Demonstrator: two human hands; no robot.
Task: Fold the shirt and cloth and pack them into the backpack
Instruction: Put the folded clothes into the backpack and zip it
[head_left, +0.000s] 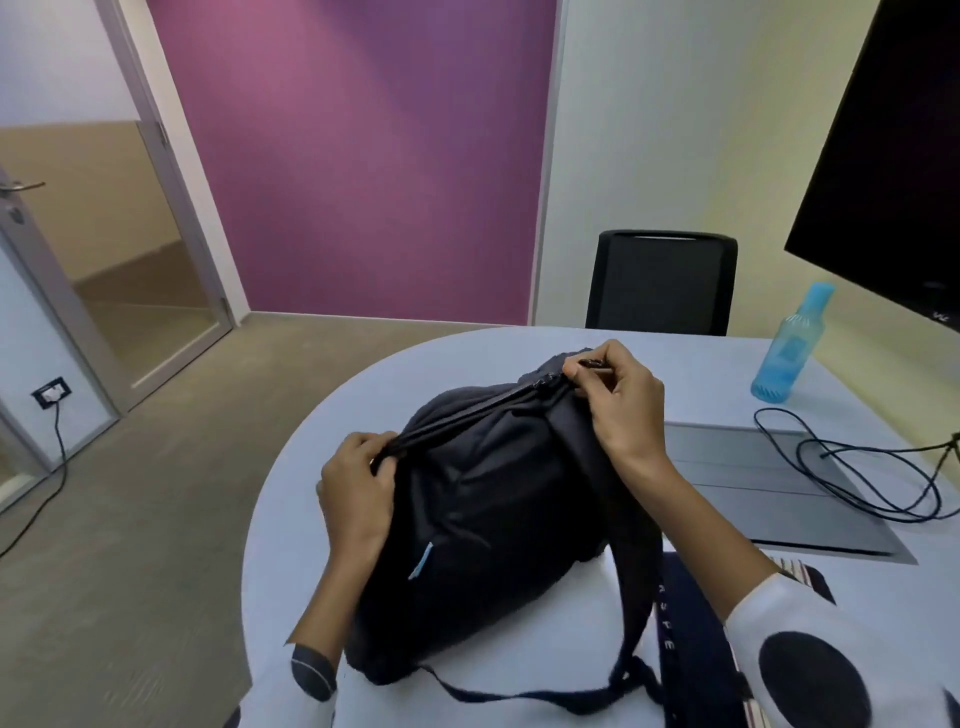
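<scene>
A black backpack (493, 509) lies on the white table (363, 395) in front of me, its shoulder straps trailing toward the near edge. My left hand (358, 488) pinches the fabric at the near end of the top zipper line. My right hand (618, 400) grips the zipper pull (589, 365) at the far end of the bag. The zipper between my hands looks closed. A dark garment with striped trim (696, 623) lies on the table under my right forearm, partly hidden by the straps. No other cloth shows.
A blue plastic bottle (789, 348) stands at the far right. A grey cable hatch (753, 483) with a looped black cable (857, 467) sits to the right. A black chair (662, 283) stands behind the table, a dark screen (893, 156) hangs upper right.
</scene>
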